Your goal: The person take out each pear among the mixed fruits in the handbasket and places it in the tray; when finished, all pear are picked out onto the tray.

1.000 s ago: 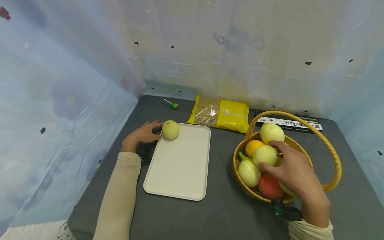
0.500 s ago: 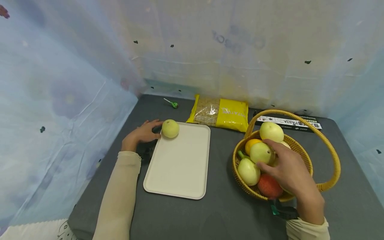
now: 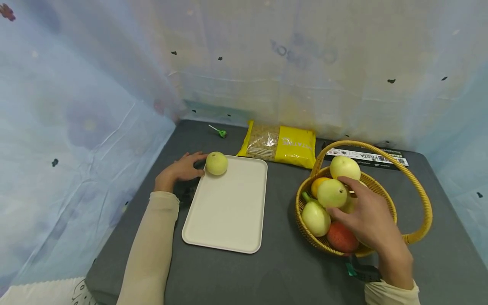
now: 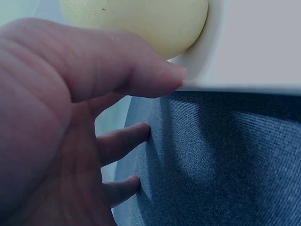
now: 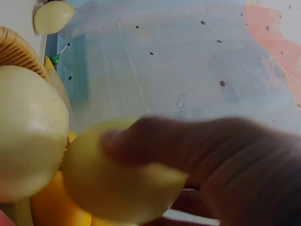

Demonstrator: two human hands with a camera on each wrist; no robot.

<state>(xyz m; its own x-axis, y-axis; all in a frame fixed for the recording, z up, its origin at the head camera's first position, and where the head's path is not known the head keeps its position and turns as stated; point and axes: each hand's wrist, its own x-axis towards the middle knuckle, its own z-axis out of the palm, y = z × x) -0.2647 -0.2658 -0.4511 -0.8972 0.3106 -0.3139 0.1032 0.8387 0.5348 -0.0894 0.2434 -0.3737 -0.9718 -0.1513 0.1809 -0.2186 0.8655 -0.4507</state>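
My right hand [image 3: 372,216] grips a pale green melon [image 3: 331,193] above the other fruit in a wicker basket [image 3: 313,242]. In the right wrist view the thumb lies across that melon [image 5: 106,188]; most other fingers are hidden behind it. Another pale melon [image 3: 216,163] rests at the far left corner of a cream tray [image 3: 228,207]. My left hand [image 3: 181,170] lies beside that corner. Seen from the left wrist, its thumb tip touches the tray's edge, and the other visible fingers are loosely spread on the dark tabletop.
The basket also holds more pale melons [image 3: 345,168], an orange fruit [image 3: 319,185] and a red fruit [image 3: 342,237]. Its tall handle [image 3: 424,199] arches up on the right. Behind lie a yellow pasta bag [image 3: 293,146], a black-and-white box [image 3: 370,157] and a green lollipop [image 3: 222,133].
The right hand has shifted slightly left with the melon, whose dark end spot has turned into fuller view. My left hand and the tray's melon keep their places.
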